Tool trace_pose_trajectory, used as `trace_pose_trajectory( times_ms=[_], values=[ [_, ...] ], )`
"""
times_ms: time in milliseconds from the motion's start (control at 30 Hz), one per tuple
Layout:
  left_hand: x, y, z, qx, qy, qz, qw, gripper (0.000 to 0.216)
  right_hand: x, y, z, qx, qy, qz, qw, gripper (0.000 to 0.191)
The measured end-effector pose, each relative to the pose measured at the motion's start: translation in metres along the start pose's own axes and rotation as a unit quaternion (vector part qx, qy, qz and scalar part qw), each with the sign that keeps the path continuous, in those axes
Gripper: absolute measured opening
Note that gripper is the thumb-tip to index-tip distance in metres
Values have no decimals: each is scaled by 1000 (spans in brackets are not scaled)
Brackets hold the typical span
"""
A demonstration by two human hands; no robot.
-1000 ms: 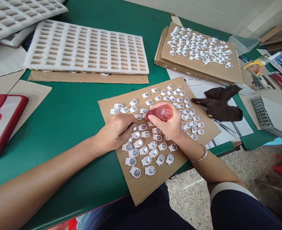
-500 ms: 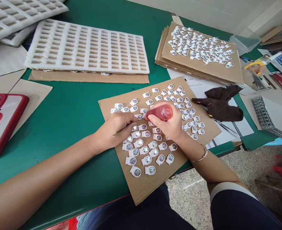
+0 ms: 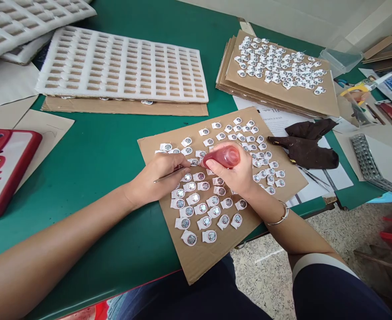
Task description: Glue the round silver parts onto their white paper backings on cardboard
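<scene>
A cardboard sheet (image 3: 196,266) lies at an angle before me, carrying many small round metal-faced parts on white tabs (image 3: 209,236). My left hand (image 3: 161,175) is closed around a thin metal tool (image 3: 169,175), possibly tweezers; its tip is hidden by my fingers. In my right hand (image 3: 241,175) is a red, translucent squeeze bottle (image 3: 227,157), tilted with its narrow end towards the left. That narrow end points at a part near my left fingertips. Whether it touches the part, I cannot tell.
A white foam tray (image 3: 122,66) rests on cardboard behind. At the back right, stacked cardboard sheets (image 3: 329,95) bear similar parts. Dark brown gloves or cloth (image 3: 312,149) and scissors or tweezers (image 3: 316,178) lie on papers at right. A red-cased phone (image 3: 9,173) lies at left.
My left hand has shifted very slightly left, and the metal tool lies a little flatter. The right hand and bottle stay almost in place.
</scene>
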State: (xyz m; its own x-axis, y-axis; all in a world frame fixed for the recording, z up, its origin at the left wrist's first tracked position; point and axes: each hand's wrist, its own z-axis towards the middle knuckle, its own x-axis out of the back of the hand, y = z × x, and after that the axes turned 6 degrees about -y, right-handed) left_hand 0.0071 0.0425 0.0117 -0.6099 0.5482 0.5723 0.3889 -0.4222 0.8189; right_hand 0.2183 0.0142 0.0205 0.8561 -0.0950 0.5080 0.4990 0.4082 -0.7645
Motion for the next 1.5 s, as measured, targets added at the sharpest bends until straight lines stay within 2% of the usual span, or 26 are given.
trace_pose_trajectory(
  times_ms=[367, 767, 1233, 1400, 1500],
  values=[
    [2, -2, 2, 16, -2, -13, 1000, 14, -3, 0, 0, 11, -2, 3, 1000, 25],
    [5, -9, 4, 59, -37, -75, 995, 15, -5, 0, -1, 4, -2, -1, 1000, 25],
    [7, -10, 8, 47, -25, -101, 993, 17, -6, 1, 0, 1, 0, -6, 1000, 26],
    [7, -10, 8, 50, -29, -95, 994, 16, -7, 0, -2, -13, 0, 15, 1000, 26],
    [7, -9, 8, 52, -33, -78, 995, 15, -4, 6, 1, -58, 7, 90, 994, 24]
  ],
)
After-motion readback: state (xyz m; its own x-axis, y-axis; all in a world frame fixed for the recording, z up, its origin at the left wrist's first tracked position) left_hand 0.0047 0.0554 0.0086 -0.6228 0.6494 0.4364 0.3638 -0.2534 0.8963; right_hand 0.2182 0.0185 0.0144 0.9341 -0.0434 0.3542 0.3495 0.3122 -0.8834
